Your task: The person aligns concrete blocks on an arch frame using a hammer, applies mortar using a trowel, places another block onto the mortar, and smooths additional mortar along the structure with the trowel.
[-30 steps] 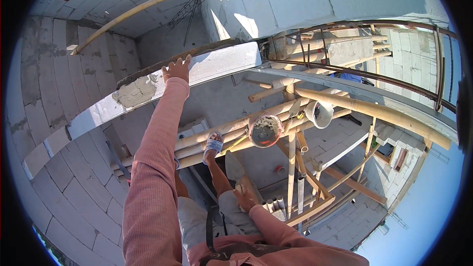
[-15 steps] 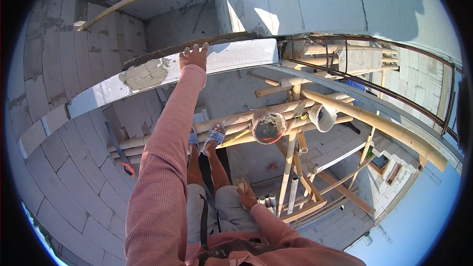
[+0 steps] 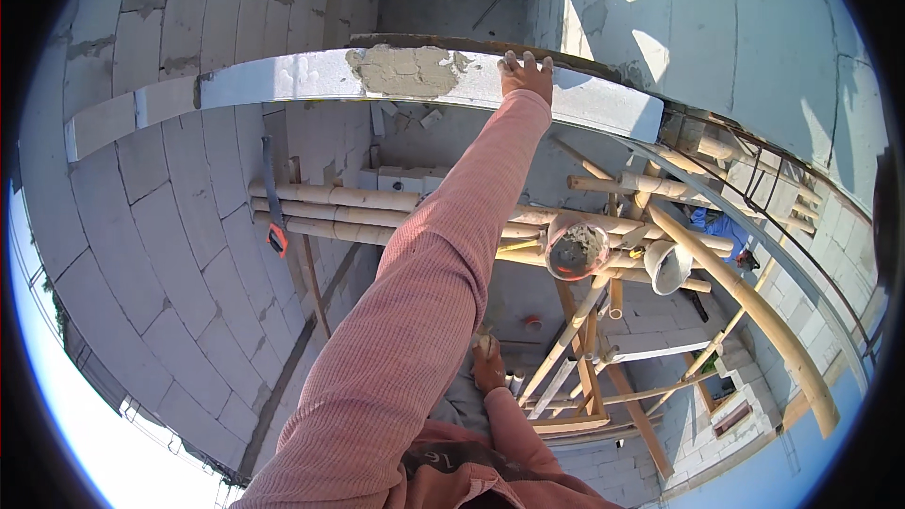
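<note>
My left hand (image 3: 526, 77) reaches far forward. Its fingers are spread over the far edge of a white block wall top (image 3: 603, 106), right of a patch of grey mortar (image 3: 405, 71). Low down near my body, my right hand (image 3: 488, 364) is closed; what it holds, if anything, I cannot make out. A bucket of mortar (image 3: 577, 250) stands on bamboo poles (image 3: 330, 194) below the wall top, with a whitish bucket (image 3: 667, 269) to its right. A trowel (image 3: 633, 235) lies between the two buckets.
A handsaw with a red-orange handle (image 3: 276, 239) hangs at the left by the block wall (image 3: 179, 254). A thick bamboo pole (image 3: 754, 306) slants across the right side, beside rusty steel bars (image 3: 811, 243). Timber framing (image 3: 589, 368) and a lower level show beneath the scaffold.
The view has swung left, so the wall and buckets appear further right. My left hand now rests to the right of the mortar patch, further along the wall top. My right hand stays low and closed.
</note>
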Action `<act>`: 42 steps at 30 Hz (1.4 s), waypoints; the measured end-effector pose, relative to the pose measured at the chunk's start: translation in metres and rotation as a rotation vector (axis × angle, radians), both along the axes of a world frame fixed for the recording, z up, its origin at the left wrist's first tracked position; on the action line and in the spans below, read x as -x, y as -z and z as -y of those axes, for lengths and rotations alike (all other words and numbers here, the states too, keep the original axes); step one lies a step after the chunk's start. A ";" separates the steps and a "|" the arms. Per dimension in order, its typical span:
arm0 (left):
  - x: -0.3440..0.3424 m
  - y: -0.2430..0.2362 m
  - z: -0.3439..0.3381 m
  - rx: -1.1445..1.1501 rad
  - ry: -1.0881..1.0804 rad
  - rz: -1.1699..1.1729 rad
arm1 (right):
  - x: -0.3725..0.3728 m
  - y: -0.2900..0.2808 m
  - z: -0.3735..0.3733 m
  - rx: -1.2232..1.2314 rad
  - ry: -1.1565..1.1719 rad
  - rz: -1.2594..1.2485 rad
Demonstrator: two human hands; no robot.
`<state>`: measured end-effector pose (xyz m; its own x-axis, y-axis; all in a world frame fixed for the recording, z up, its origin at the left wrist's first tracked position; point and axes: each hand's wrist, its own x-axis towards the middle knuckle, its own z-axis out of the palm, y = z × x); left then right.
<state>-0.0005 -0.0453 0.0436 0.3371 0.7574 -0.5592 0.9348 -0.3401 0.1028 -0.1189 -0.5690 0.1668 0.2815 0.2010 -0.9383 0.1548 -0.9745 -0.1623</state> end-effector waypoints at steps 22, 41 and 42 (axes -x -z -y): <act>0.005 0.000 -0.008 -0.073 0.249 -0.117 | 0.033 -0.010 -0.007 0.078 0.201 0.036; 0.034 0.036 -0.015 -0.062 0.695 -0.022 | -0.124 0.128 0.003 -0.172 1.092 0.345; 0.037 0.025 -0.018 -0.064 0.698 -0.044 | -0.125 0.129 -0.001 -0.223 1.245 0.205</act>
<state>-0.0379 -0.0276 0.0182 0.7346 0.4039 -0.5451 0.4986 -0.8663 0.0301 0.0065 -0.5684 0.0375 0.5268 -0.1544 -0.8358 -0.7962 -0.4338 -0.4217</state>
